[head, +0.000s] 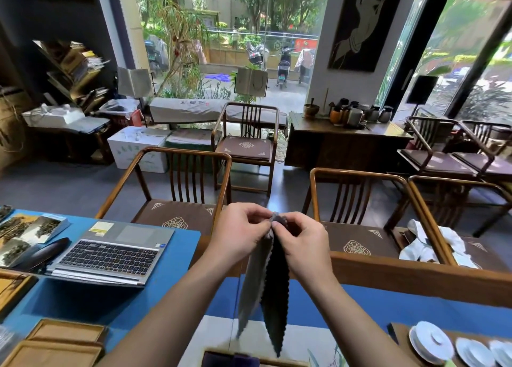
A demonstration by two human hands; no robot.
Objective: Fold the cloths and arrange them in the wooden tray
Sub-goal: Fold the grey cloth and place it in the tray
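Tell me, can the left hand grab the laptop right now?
Probably not yet. The left hand is busy pinching the top of the grey cloth together with the right hand. The laptop lies unblocked to its left.

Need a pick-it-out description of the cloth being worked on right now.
Start at the open laptop on the blue table cover; go right to the two hands raised mid-frame. The left hand and right hand pinch the top of a dark grey cloth hanging doubled, scallop-edged, unlike the crumpled white cloth far right.

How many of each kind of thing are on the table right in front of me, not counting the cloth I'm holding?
Laptop: 1
White lidded cups and saucers: 3 in view
Wooden trays at lower left: 2
Total: 6
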